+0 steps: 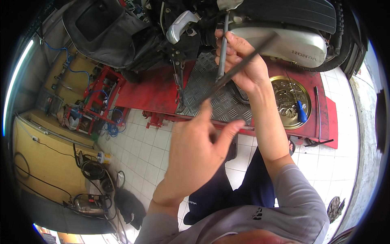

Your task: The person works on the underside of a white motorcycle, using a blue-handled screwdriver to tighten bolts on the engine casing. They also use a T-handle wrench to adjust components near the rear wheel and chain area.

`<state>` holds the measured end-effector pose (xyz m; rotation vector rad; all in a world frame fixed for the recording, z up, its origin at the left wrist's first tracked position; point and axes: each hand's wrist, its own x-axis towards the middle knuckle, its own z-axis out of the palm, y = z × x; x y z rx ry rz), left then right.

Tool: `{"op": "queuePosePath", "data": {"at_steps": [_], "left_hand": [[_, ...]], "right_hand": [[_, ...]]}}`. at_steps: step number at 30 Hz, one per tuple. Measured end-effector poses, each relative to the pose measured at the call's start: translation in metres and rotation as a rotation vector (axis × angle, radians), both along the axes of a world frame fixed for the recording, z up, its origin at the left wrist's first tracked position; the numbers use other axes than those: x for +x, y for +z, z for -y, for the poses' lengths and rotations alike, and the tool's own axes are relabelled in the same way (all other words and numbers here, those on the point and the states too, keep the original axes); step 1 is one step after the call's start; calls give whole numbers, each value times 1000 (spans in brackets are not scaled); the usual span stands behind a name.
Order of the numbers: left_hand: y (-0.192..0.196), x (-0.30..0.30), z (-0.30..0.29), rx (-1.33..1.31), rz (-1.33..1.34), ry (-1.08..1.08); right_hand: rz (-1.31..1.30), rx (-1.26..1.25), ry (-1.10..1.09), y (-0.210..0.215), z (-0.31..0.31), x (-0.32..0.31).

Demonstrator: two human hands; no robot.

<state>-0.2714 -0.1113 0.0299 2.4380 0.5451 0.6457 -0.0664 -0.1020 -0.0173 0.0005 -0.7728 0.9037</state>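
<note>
We seem to be turning a fastener, itself hidden, with a T-handle wrench whose far end rises beside the silver engine cover. Ideally we keep the shaft straight and push the crossbar evenly. Our right hand curls its fingers around the shaft; our left hand points its index finger at the crossbar's near end, thumb spread, though we cannot tell whether they touch. The side stand may crowd the leftward swing. Rightward on the red lift, a golden tray holds a blue screwdriver.
</note>
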Motion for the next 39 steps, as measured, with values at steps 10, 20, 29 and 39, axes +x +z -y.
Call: {"op": "queuePosePath", "data": {"at_steps": [10, 20, 29, 39], "left_hand": [[23, 2, 8, 177, -121, -246], [26, 15, 11, 280, 113, -383], [29, 6, 6, 108, 256, -41], [27, 8, 12, 43, 220, 2]], "right_hand": [[-65, -71, -35, 3, -3, -11], [-1, -65, 7, 1, -6, -10], [-50, -37, -47, 1, 0, -5], [-53, 16, -62, 0, 3, 3]]}}
